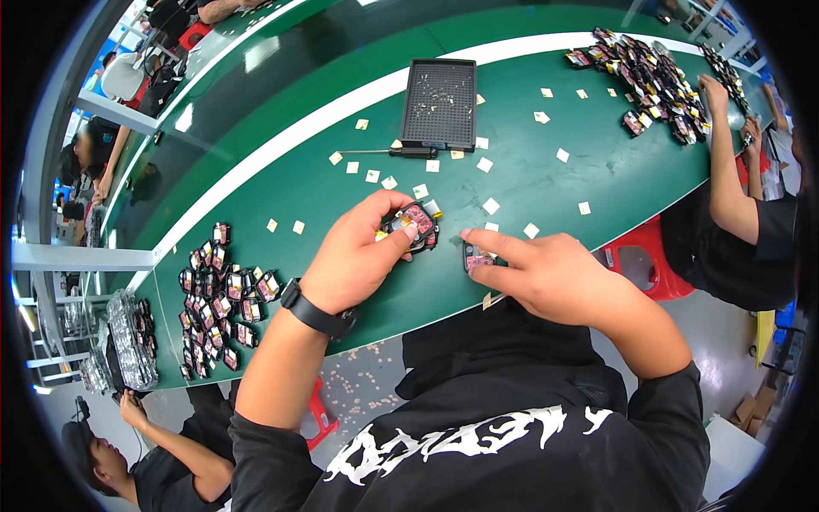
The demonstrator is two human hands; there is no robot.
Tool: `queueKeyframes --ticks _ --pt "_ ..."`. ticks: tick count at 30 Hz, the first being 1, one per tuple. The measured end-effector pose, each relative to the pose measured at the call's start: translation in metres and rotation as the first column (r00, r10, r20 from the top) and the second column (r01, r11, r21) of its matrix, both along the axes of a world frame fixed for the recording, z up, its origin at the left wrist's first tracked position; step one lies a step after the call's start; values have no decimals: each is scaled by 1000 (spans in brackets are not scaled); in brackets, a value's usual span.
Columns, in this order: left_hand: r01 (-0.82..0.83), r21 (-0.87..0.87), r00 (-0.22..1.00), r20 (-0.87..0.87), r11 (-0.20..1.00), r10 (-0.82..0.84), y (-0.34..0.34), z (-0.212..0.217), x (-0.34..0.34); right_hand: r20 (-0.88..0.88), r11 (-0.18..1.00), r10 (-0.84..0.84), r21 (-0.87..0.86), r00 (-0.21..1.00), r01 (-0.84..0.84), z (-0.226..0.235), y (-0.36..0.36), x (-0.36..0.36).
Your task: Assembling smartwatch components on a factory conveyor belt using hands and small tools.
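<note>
While the left hand (363, 247) grips a small black part (415, 224) with red and yellow insides, the right hand (546, 273) pins a second small part (476, 256) flat with its forefinger near the green table's (546, 183) edge. That pinned part could slip off, being so close to the edge. Farther out lie paper squares (490, 206), a screwdriver (401, 152), a black tray (439, 102) and a heap of parts (215, 294).

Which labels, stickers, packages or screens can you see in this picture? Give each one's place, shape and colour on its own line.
Small paper labels: scattered across the green table, square, pale cream.
Packaging stack: table's left end, clear shiny wrapped bundles.
Screens: none visible.
</note>
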State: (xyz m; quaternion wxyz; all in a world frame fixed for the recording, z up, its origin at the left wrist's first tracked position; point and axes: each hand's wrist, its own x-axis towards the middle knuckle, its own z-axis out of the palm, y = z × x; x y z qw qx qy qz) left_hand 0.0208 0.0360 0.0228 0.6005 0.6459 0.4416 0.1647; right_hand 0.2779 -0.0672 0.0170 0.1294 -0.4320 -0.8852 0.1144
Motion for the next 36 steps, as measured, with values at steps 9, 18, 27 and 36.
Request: queueKeyframes --ticks 9,18,27,36 --pt "39 34 999 -20 999 -39 1 -6 -5 -82 990 -131 45 988 135 8 56 -50" --pt "26 113 999 42 993 -31 1 -22 -19 -161 989 -120 -103 980 105 7 69 -54" --pt "14 38 992 124 999 -19 -1 -25 -30 -357 906 -406 -282 842 317 16 58 -21" --pt "-12 387 1000 31 922 0 -5 -24 -35 -177 749 -632 -387 754 538 10 62 -12"
